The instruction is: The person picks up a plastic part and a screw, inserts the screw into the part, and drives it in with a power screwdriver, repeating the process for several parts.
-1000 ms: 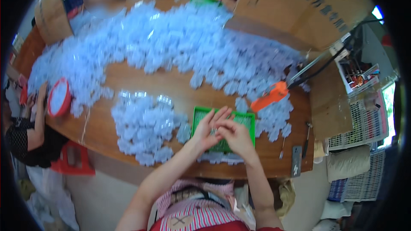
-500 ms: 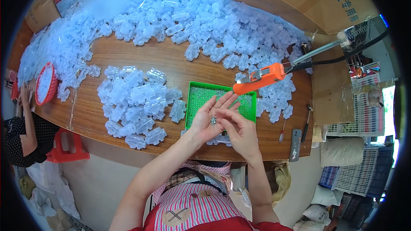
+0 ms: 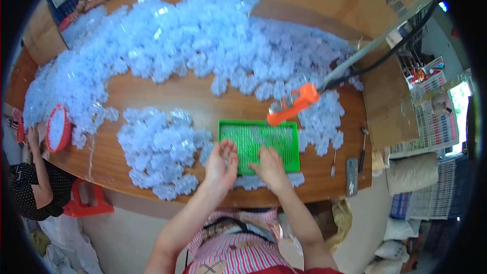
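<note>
A green studded tray (image 3: 276, 139) lies on the wooden table (image 3: 203, 101) near its front edge. My left hand (image 3: 221, 165) hovers at the tray's left front corner, cupped with the palm turned up; whether it holds small pieces I cannot tell. My right hand (image 3: 269, 166) rests palm down on the tray's front edge, fingers spread. A pile of pale blue translucent plastic pieces (image 3: 157, 152) sits just left of my left hand. An orange hand tool (image 3: 294, 104) on a hose hangs over the tray's far right corner.
A large heap of the same plastic pieces (image 3: 203, 45) covers the far table. A person at the left holds a red bowl (image 3: 56, 128) near a red stool (image 3: 89, 200). A cardboard box (image 3: 355, 0) stands back right. A dark flat device (image 3: 351, 176) lies at the right.
My hands, held together over the tray's front, have parted: the left is now cupped at the tray's left corner, the right flat on its front edge. The view has shifted.
</note>
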